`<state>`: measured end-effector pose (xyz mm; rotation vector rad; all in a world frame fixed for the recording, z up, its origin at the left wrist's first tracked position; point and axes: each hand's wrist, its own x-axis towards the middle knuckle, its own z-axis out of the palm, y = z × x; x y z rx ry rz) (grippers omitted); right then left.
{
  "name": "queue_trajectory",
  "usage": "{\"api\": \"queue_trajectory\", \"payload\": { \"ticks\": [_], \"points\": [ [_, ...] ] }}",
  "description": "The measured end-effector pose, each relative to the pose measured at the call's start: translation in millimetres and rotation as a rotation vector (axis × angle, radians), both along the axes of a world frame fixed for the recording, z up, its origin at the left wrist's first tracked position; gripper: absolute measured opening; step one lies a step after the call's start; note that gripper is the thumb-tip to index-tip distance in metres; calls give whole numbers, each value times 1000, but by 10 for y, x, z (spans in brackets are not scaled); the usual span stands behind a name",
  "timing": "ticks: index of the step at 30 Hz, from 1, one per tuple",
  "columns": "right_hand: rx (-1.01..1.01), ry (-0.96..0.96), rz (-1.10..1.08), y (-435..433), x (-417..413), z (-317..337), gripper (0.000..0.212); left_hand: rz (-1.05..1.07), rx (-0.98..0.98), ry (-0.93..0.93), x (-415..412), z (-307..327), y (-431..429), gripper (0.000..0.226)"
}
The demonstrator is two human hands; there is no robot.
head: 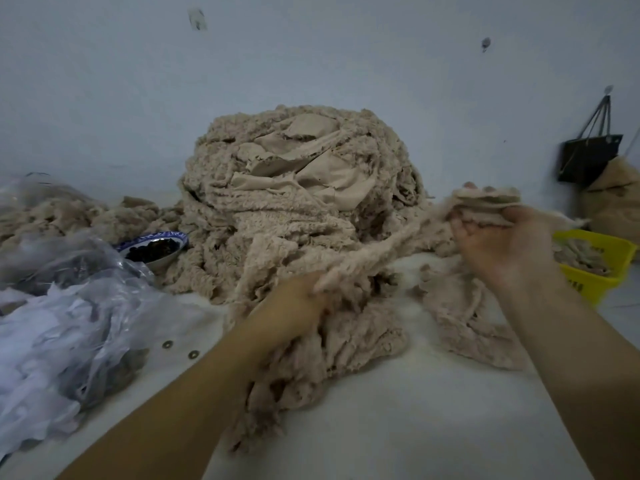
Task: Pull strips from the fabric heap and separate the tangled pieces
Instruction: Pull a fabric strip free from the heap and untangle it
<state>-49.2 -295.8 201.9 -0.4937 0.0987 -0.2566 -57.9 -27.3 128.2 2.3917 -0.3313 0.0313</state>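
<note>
One large beige fuzzy fabric heap (pixel 298 188). One long beige fuzzy strip (pixel 381 251). Two hands: left hand (pixel 294 306), right hand (pixel 502 244). One yellow plastic basket (pixel 588 285). One blue-rimmed ceramic bowl (pixel 166 235). One black hanging bag (pixel 585 157). Two small metal rings (pixel 168 344) (pixel 193 355).

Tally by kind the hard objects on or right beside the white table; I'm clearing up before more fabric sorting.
Blue-rimmed bowl: 1
Small metal rings: 2
Yellow basket: 1
Total: 4
</note>
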Motion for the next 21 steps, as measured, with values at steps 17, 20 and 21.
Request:
{"api": "queue_trajectory", "payload": {
  "ticks": [17, 20, 21],
  "points": [
    [-319, 203, 129, -210, 30, -492, 26, 335, -937, 277, -63, 506, 555, 33],
    [-1290, 323, 5, 101, 84, -434, 38, 186, -865, 301, -109, 673, 196, 40],
    [-1582, 364, -86, 162, 80, -408, 47, 147, -852, 295, -110, 705, 134, 40]
  ]
}}
